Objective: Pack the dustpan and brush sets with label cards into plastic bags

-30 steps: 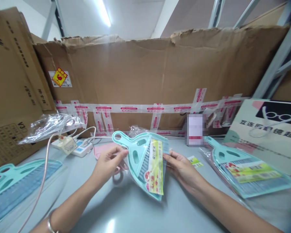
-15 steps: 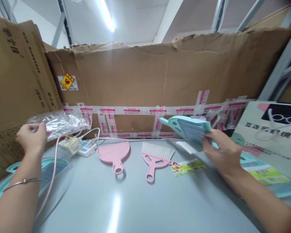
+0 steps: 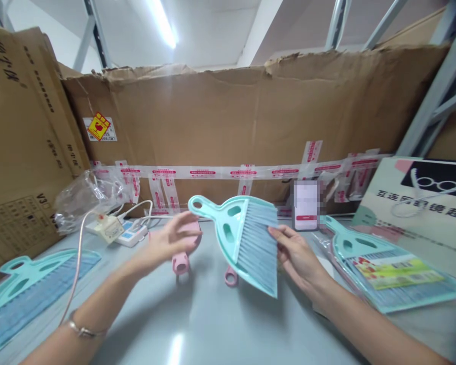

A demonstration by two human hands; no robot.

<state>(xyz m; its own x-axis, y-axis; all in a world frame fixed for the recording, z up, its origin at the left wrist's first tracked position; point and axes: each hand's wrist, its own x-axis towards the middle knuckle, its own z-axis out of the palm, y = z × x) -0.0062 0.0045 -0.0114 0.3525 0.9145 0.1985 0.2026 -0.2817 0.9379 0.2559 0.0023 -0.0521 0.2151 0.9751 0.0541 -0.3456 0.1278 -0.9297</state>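
Observation:
My right hand [image 3: 300, 256] grips a teal dustpan and brush set [image 3: 228, 223] by the edge at its bristle end. The set is held up over the table, brush nested in the pan, its looped handle pointing left. My left hand [image 3: 171, 241] is close to that handle with fingers apart and nothing in them. Behind my left hand, a pink dustpan [image 3: 192, 238] is partly covered. Most of a pink hand brush is hidden by the teal set; its ring handle [image 3: 231, 277] shows below.
Another teal set [image 3: 41, 289] lies at the left, and one with a yellow-green label [image 3: 395, 263] at the right. Crumpled clear plastic [image 3: 87, 197], a power strip [image 3: 133, 234] with a cable, and a phone [image 3: 306, 205] stand along the back, before a cardboard wall [image 3: 213, 121].
My left hand has let go of the clear plastic and moved right, towards the middle. My right hand has brought the teal set left and turned its bristle face towards me.

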